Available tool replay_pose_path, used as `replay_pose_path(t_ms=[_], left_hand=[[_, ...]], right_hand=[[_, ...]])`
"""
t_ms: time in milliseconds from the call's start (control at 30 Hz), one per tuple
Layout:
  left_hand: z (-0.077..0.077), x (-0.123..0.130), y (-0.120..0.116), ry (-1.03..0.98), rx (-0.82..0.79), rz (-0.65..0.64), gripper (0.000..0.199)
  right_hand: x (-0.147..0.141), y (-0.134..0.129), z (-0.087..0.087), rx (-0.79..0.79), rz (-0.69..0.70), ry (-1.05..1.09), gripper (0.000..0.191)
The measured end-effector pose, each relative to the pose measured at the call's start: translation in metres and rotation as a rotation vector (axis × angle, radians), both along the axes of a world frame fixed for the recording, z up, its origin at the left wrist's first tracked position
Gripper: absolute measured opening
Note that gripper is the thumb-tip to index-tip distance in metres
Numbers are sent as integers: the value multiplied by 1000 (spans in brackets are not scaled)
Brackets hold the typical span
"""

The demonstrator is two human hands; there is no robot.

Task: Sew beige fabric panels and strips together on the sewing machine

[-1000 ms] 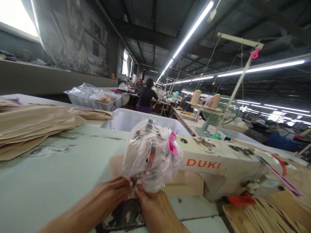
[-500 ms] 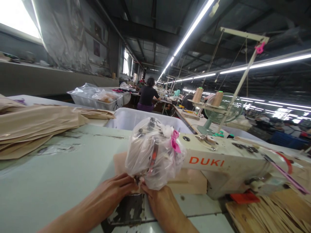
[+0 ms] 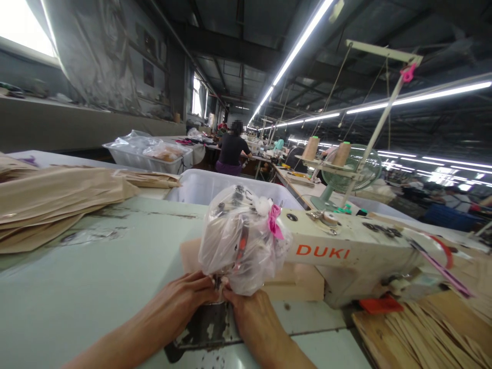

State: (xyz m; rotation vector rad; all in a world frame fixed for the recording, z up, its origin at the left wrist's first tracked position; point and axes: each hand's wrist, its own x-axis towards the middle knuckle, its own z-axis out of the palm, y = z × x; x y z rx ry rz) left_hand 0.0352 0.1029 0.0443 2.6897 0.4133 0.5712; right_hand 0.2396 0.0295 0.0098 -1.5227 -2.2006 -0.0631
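A sewing machine (image 3: 323, 251) marked DUKI stands before me, its head wrapped in a clear plastic bag (image 3: 226, 241) tied with a pink ribbon (image 3: 275, 222). Beneath the head lies a beige fabric piece (image 3: 300, 288), showing on both sides of the bag. My left hand (image 3: 190, 292) is closed at the left of the presser foot (image 3: 218, 283), fingers together on the fabric. Just right of the foot, my right hand (image 3: 251, 310) pinches the fabric's near edge, thumb and fingertips partly under the bag. The needle and stitching point are hidden.
Stacked beige fabric pieces (image 3: 57, 200) lie on the left of the table. Behind the machine is a white plastic bin (image 3: 230, 184). More beige strips (image 3: 426, 338) rest on a wooden board at right. Scissors (image 3: 442, 269) lie atop the machine. A person (image 3: 232, 151) sits farther off.
The view has shifted slightly, moving the machine a little left and up in the picture. Both hands stay beside the presser foot, with hardly any visible movement of the fabric.
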Motion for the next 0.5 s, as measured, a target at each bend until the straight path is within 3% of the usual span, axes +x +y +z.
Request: replay_pose_path(t_ms=[400, 500], left_hand=[[0, 0, -1, 26, 4, 11, 43], [-1, 0, 2, 26, 21, 23, 42]], right_hand=[[-4, -7, 3, 67, 5, 3, 50], [5, -5, 12, 62, -90, -73, 37]])
